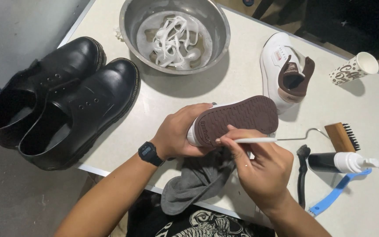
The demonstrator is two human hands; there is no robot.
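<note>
My left hand (pixel 178 134) grips a white sneaker (pixel 237 117) by the heel, turned on its side so its brown ribbed sole faces me. My right hand (pixel 259 164) pinches a thin white brush handle (pixel 255 140) laid against the sole's lower edge; the bristle end is hidden by my fingers. A grey cloth (pixel 196 184) lies under both hands at the table's front edge. The matching white sneaker (pixel 286 72) with a brown tongue stands upright behind.
A steel bowl (pixel 132 26) with soapy water and white laces (pixel 174 39) sits at the back. Two black leather shoes (pixel 66 96) lie left. A paper cup (pixel 354 68), wooden brush (pixel 341 137), black-and-white bottle (pixel 336 162), blue brush (pixel 336 191) and a black brush (pixel 302 175) lie right.
</note>
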